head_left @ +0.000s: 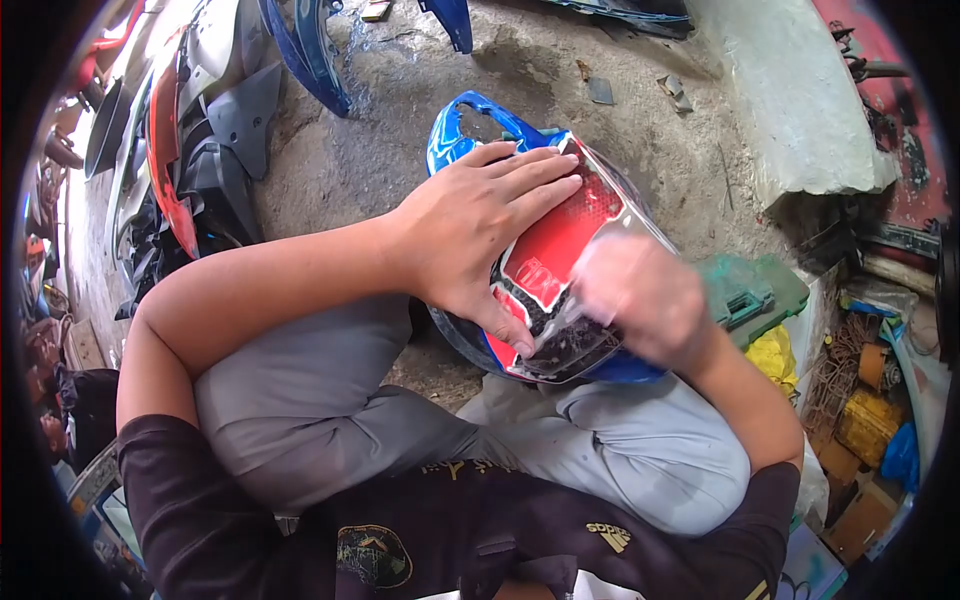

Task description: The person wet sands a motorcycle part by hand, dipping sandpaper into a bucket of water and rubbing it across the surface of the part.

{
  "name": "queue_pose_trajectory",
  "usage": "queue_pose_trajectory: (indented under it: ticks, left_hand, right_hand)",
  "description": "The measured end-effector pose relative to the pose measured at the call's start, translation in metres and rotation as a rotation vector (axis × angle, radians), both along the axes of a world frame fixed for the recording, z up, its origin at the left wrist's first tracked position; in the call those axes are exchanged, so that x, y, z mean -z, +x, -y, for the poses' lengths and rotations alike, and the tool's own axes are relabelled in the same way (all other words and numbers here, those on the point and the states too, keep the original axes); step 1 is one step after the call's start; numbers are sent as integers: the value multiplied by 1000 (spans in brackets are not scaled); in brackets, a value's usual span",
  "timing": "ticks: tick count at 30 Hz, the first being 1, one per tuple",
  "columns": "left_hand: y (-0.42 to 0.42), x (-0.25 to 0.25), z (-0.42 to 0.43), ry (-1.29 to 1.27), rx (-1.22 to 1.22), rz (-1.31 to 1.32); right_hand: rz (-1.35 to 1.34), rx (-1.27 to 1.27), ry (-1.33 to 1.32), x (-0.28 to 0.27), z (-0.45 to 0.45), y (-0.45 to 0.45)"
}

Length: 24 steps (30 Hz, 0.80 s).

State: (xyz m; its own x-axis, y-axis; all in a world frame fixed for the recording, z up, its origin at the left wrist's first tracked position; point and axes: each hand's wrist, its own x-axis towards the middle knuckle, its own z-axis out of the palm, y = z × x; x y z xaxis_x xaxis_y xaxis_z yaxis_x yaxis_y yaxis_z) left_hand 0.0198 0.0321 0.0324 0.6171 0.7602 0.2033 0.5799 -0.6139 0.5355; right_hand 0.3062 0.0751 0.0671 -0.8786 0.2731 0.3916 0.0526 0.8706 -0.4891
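A curved panel (548, 262) in red, black and white, with a blue looped end, rests over my lap, partly on a dark round rim below it. My left hand (480, 220) lies on its left side, fingers spread across the red area and thumb near the black lower edge. On the right side of the panel, my right hand (640, 295) is curled and smeared by motion. A whitish, blurred piece shows under its fingers, too unclear to name. Between the hands, pale lettering shows on the red surface.
Blue panels (308, 50) and a red-orange panel (168, 140) lie at the upper left. A concrete block (800, 110) stands at the upper right. A green case (750, 295), a yellow bag (772, 358) and a cord bundle (838, 375) are on the right.
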Motion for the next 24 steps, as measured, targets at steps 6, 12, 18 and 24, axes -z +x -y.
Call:
queue_pose_trajectory:
  ticks: [6, 12, 18, 24]
  left_hand:
    - [2, 1, -1, -9, -21, -2]
    - [1, 0, 0, -14, -34, -30]
    - [1, 3, 2, 17, -24, -23]
    - [-2, 6, 2, 26, -25, -16]
  right_hand:
    - [29, 105, 32, 10, -26, 4]
    - [50, -54, 75, -7, -3, 2]
    - [-3, -131, 70, -13, 20, -12]
    - [33, -116, 70, -14, 6, -10]
